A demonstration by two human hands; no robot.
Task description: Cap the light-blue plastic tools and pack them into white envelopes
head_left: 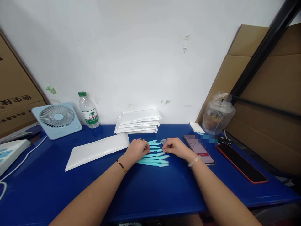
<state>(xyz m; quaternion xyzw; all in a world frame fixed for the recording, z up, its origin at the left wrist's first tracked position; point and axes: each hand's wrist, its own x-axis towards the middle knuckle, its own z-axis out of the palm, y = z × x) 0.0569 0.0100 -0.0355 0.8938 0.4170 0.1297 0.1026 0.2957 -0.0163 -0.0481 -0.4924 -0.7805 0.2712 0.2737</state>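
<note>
Several slim light-blue plastic sticks lie side by side on the blue table, right in front of me. My left hand rests on their left ends with fingers curled down onto them. My right hand is curled at their right ends, fingertips pinched near a small grey piece. What the right fingers hold is too small to make out. A white padded envelope lies flat just left of my left hand.
A stack of white padded envelopes sits by the wall. A small blue fan and a water bottle stand at back left. Two phones lie on the right, behind them a bagged drink and cardboard boxes.
</note>
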